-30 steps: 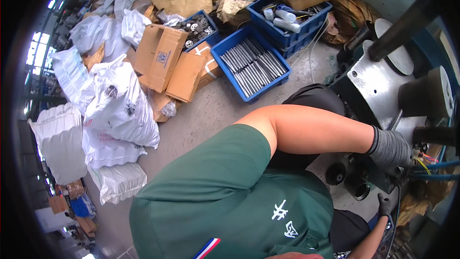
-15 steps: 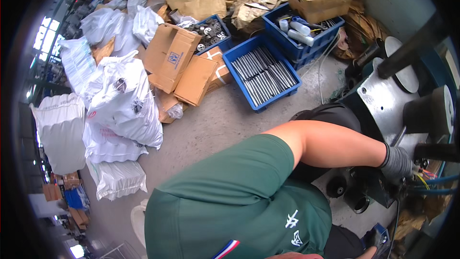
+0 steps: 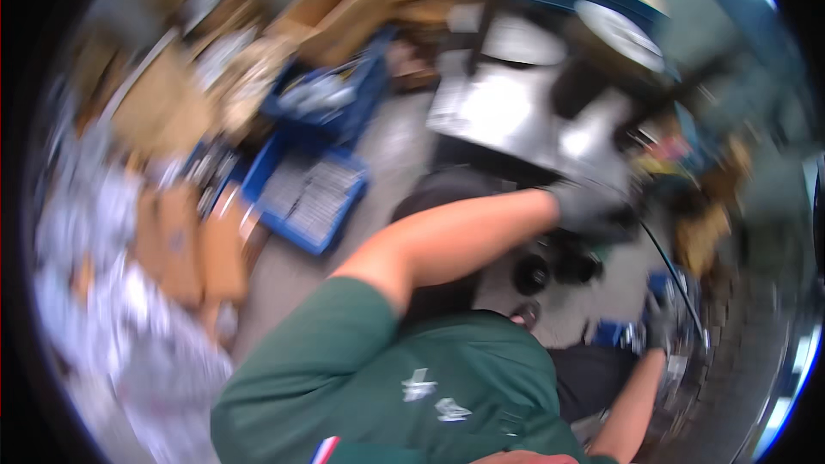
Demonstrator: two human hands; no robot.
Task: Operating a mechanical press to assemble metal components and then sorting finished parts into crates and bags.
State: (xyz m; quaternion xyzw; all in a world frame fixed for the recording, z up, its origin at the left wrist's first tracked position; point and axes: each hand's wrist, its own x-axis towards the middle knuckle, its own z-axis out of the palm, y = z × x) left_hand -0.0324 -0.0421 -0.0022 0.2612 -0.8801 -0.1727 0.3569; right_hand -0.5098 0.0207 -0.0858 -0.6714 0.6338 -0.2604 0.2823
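Note:
Motion blur softens the whole view. My left hand (image 3: 597, 209), in a dark grey glove, reaches across to the near edge of a shiny metal machine table (image 3: 498, 112). Its fingers are smeared, so whether it holds anything is unclear. Lower right, my right hand (image 3: 658, 325), also gloved, is beside a blue bin (image 3: 614, 332) with small metal parts. Its fingers blur into the parts behind them. A thin dark cable or rod (image 3: 675, 275) runs down between the two hands. Round black parts (image 3: 531, 274) are on the floor below my left hand.
To the left stands a blue crate (image 3: 331, 228) of metal rods in rows. Behind it another blue crate (image 3: 369, 99) carries an open tan box (image 3: 339, 13). Cardboard boxes (image 3: 176, 245) and white sacks (image 3: 129, 335) crowd the far left. Dark posts (image 3: 491, 17) rise from the machine.
My view has swung to the right, so the crates and sacks appear further left. The machine table and my right hand now show more fully. My left hand remains by the machine.

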